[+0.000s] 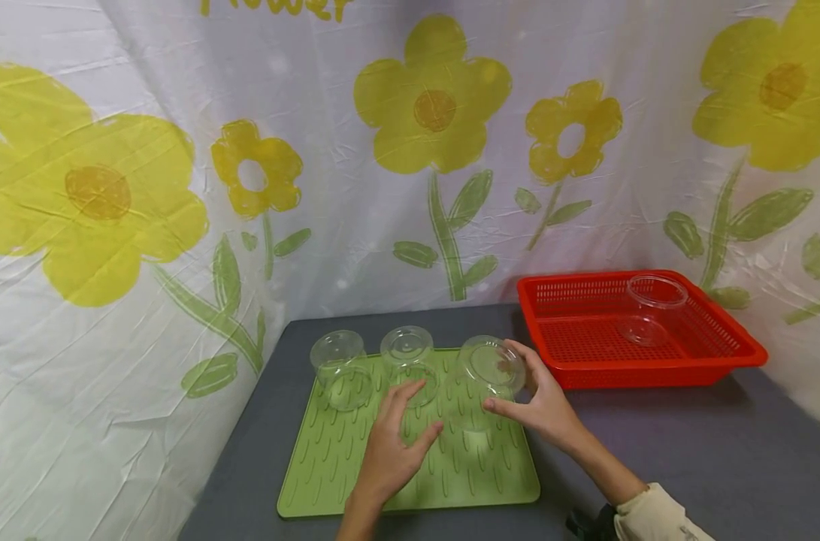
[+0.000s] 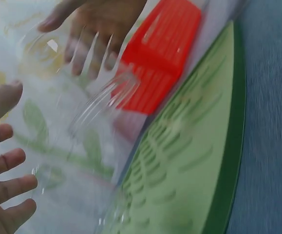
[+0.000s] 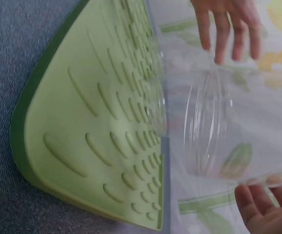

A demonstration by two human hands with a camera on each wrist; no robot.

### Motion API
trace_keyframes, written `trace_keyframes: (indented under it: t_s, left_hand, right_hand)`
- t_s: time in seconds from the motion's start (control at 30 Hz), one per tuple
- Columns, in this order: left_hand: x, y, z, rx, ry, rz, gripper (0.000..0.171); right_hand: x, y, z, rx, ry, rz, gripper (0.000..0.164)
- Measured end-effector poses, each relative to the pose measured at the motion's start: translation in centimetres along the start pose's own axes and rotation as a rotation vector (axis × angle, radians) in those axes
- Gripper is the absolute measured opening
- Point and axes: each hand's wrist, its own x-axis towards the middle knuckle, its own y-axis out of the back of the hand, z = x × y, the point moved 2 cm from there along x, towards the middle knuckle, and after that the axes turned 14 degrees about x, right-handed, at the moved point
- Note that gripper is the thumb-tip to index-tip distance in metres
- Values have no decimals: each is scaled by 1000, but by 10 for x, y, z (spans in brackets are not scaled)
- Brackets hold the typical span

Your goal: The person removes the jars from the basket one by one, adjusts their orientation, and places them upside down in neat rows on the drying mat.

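Note:
My right hand point(image 1: 545, 402) grips a clear plastic cup point(image 1: 487, 364) from its right side, thumb at the front and fingers behind. The cup is held bottom up above the right part of a green ribbed mat point(image 1: 464, 477). In the right wrist view, its rim point(image 3: 206, 124) faces the mat, with my right fingertips point(image 3: 257, 200) along its side. My left hand point(image 1: 392, 451) hovers over the mat with fingers spread and holds nothing. Beyond it, a middle clear cup point(image 1: 407, 349) and a left clear cup point(image 1: 338, 357) stand upside down on the mat.
A red plastic basket point(image 1: 660, 376) stands at the back right of the dark grey table point(image 1: 653, 451). Inside it, another clear cup point(image 1: 653, 308) stands with its mouth up. A white cloth with painted flowers point(image 1: 342, 248) hangs behind and to the left.

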Motion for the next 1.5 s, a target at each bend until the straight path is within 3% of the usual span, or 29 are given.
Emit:
trace_keyframes:
  t_s: [0.07, 0.23, 0.47, 0.6, 0.73, 0.83, 0.97, 1.27, 1.5]
  left_hand:
    - [-3, 5, -9, 36, 24, 46, 47]
    - [-8, 17, -33, 132, 152, 94, 22]
    - [-11, 32, -75, 314, 278, 83, 21]
    - [-16, 40, -95, 402, 383, -20, 30]
    - [-22, 46, -107, 461, 510, -232, 54]
    - [-27, 46, -114, 448, 579, -372, 70]
    - [-31, 43, -121, 419, 608, -432, 79]
    - [-34, 44, -116, 347, 617, -455, 81]
    - [-36, 44, -115, 356, 620, -468, 82]
  right_hand:
    - [3, 0, 2, -18, -22, 33, 96]
    - [9, -1, 7, -63, -69, 96, 99]
    - [19, -2, 13, -102, -124, 127, 102]
    - [27, -2, 16, -121, -151, 129, 103]
    - [34, -3, 21, -170, -189, 137, 105]
    - [39, -3, 28, -185, -198, 143, 107]
    - [45, -5, 36, -215, -177, 157, 108]
    - [55, -12, 53, -273, -158, 148, 110]
    - [58, -15, 57, -270, -174, 145, 109]
